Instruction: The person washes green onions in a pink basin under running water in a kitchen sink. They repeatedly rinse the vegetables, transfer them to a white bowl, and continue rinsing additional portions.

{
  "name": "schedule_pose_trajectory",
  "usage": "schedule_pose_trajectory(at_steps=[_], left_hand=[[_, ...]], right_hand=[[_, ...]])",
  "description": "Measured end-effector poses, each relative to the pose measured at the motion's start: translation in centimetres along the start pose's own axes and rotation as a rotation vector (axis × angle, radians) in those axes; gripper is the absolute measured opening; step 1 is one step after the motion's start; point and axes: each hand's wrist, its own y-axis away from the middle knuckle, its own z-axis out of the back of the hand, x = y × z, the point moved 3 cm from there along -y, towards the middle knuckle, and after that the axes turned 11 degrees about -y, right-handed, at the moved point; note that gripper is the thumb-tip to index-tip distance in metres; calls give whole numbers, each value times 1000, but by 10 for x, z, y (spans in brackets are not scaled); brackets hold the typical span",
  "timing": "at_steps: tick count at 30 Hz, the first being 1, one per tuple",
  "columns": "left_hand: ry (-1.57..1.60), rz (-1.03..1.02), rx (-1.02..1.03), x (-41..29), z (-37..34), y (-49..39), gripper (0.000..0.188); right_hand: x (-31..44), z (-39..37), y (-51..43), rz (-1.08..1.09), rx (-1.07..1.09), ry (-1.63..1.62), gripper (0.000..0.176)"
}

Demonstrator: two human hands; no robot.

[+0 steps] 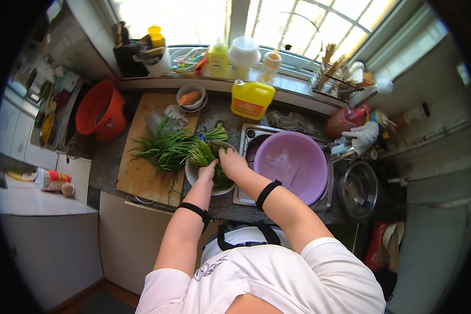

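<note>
Both my hands are over a light-coloured bowl (189, 177) that holds green stalks and leaves. My left hand (208, 171) is at the cut ends of a bunch of green stalks (199, 154), its fingers partly hidden. My right hand (232, 160) reaches into the bowl with its fingers bent down among the greens; what they grip is hidden. Left of the bowl, a bunch of long leafy greens (163, 147) with a blue band lies across a wooden cutting board (135, 177). To the right, a purple plastic basin (290, 167) rests over the steel sink.
A yellow jug (252, 100) stands behind the sink. Small bowls (191, 98) with an orange root vegetable sit at the board's back edge. A red plastic bucket (102, 112) is at the far left, a metal basin (358, 190) at the right. Bottles and a knife block (127, 57) line the sill.
</note>
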Motion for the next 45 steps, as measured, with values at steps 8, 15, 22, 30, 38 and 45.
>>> schedule_pose_trajectory(at_steps=[8,15,22,30,38,45], left_hand=[[-76,67,43,-22,7,45,86],[-108,130,-208,-38,30,102,59],[-88,-228,-213,-33,46,126,29],[-15,-354,-152,-39,22,134,21],[26,-261,-73,-34,29,141,27],[-116,-292,-34,-37,35,144,39]], right_hand=[[-7,36,53,271,-283,-252,54],[-91,33,77,196,-649,-662,20],[-296,17,158,-720,49,-56,30],[-313,6,154,-637,-118,-363,27],[-330,-7,160,-550,61,-219,29],[-325,-17,169,-374,307,255,25]])
